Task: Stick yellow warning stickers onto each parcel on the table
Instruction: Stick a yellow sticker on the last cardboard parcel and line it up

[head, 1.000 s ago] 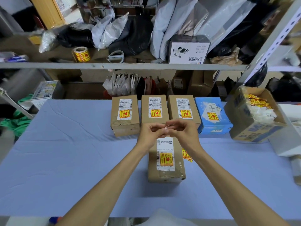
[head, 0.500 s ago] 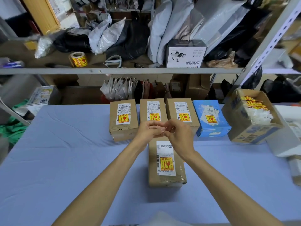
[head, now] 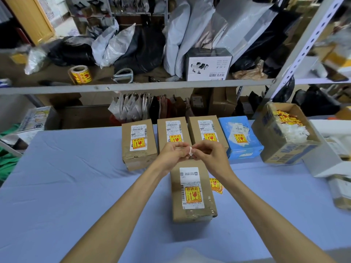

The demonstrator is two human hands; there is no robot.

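Pinching one small white scrap (head: 190,151) with left hand (head: 174,153) and right hand (head: 210,155), fingers curled. Already stickered: near parcel (head: 191,194) under the wrists, row of four parcels (head: 171,130) past the fingertips. Seemingly nearly finished.

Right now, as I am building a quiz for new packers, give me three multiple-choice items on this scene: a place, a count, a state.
1. Where is the sticker roll? A shelf; B table; C open box.
2. How many brown parcels in the back row? A one; B three; C five.
3. The left hand and right hand: A pinch a white scrap; B press a parcel; C lie flat.
1 A: it sits on the shelf. 2 B: three stand beside the blue parcel. 3 A: fingertips of both meet on the scrap.
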